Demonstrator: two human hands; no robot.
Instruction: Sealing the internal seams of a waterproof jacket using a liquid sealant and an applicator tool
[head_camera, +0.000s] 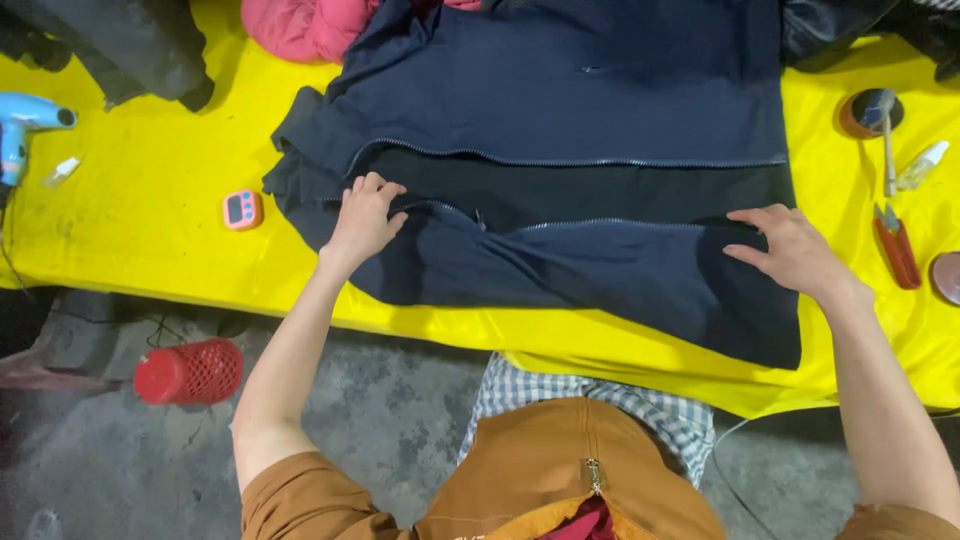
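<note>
A dark navy zip-up jacket (560, 110) lies spread open across a yellow table (150, 210), its zipper lines running left to right. My left hand (362, 215) pinches the near front panel's edge at the left, close to the zipper. My right hand (790, 248) rests flat, fingers apart, on the same panel's right end. The near panel (600, 275) is slightly rumpled between both hands.
On the table's left are a small pink timer (243, 210), a blue handheld tool (22, 130) and a small white bottle (60, 172). At right lie red snips (897, 248), a hammer-like tool (884, 125) and a clear bottle (922, 165). Pink cloth (305, 25) and dark garments sit behind. A red basket (190, 370) lies on the floor.
</note>
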